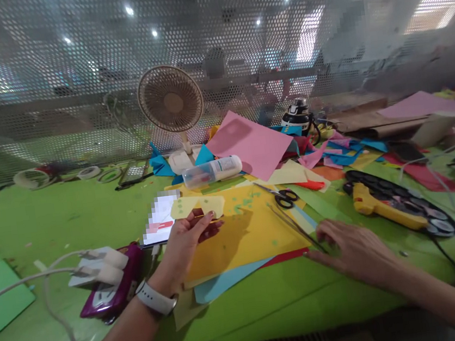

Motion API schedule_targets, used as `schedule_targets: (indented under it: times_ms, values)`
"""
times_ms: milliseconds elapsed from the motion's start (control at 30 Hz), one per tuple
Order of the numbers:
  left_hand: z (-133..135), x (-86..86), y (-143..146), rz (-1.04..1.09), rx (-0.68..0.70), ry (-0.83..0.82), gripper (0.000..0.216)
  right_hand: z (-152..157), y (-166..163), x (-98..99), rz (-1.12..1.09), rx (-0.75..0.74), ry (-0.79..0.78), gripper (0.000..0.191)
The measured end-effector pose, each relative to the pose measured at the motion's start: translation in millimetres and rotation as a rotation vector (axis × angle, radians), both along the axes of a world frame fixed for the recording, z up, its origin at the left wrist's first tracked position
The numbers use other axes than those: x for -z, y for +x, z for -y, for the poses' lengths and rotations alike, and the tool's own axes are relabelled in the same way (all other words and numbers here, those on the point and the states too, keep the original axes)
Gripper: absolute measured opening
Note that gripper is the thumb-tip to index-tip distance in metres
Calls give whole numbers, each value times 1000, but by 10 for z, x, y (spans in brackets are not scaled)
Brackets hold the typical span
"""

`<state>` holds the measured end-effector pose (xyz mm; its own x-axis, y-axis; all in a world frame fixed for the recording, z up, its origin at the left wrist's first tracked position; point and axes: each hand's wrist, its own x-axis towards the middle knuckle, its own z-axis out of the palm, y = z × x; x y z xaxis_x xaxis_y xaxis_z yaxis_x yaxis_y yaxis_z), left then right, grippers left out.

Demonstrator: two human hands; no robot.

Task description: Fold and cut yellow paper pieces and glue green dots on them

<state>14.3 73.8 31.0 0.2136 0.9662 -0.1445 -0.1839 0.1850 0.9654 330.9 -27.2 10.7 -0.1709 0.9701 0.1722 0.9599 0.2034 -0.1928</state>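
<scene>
My left hand (195, 231) is pinched on a pale yellow paper piece (204, 205) with small green dots on it, held above the yellow sheet (228, 252). My right hand (355, 249) has thumb and fingers apart. The back end of a pair of tweezers (293, 222) lies between them, with its tips pointing away over the yellow sheet. Small green paper bits (243, 204) are scattered on that sheet. Black-handled scissors (286, 198) rest just beyond the tweezers. Behind the paper piece, a lit phone (161, 219) lies partly covered.
A glue bottle (213, 171) lies on its side before a pink sheet (245, 144) and a fan (172, 100). At right, a yellow glue gun (383, 207) sits on a black palette (438, 217). Left of me is a purple power strip (114, 293) with white plugs and cables.
</scene>
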Motion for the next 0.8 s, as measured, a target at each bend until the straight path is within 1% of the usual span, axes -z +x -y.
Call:
schedule_targets:
  times_ms: [100,200,300,400,467,567,667,800]
  values:
    - [3,-3,-7,22,-7,7,23,-54,-136,76,17,-16,-46,25]
    - [4,-3,0,46,-8,1,23,-57,-88,79,-98,-2,-82,25]
    - [-4,1,3,55,-8,-6,24,-47,-11,20,-374,76,-128,21]
    - [-12,2,-8,54,-7,15,24,-81,39,-75,-722,110,-200,32]
    - [-14,0,-17,48,-14,27,23,-128,68,-161,-925,116,-219,37]
    - [-11,-4,-21,46,-41,25,21,-203,105,-305,-1139,130,-226,33]
    - [-6,-15,-14,35,-47,27,22,-267,102,-416,-1206,110,-179,31]
    - [3,-37,-6,11,-29,13,22,-373,10,-517,-1199,100,10,25]
